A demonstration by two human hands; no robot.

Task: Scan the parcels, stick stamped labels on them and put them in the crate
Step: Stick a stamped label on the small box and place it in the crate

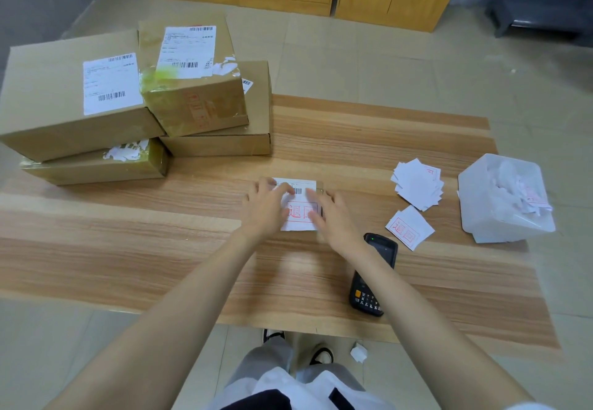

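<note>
Currently left hand [266, 207] and right hand [333, 220], both flat and uncurled, press the red-stamped label [300, 214] onto the small parcel [308, 182] at mid-table [160, 233]; uneven pressure could crease it or skew it over the barcode [297, 191].

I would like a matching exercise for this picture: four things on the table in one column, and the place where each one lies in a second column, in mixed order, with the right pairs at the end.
Things
1. handheld scanner
2. loose stamped label
3. white bin
4. stacked parcels

Places
A. at the left end of the table
B. at the right end, with crumpled paper inside
C. lying flat near the front edge
D. just in front of the pile of white slips

Pairs: 1-C, 2-D, 3-B, 4-A
</note>
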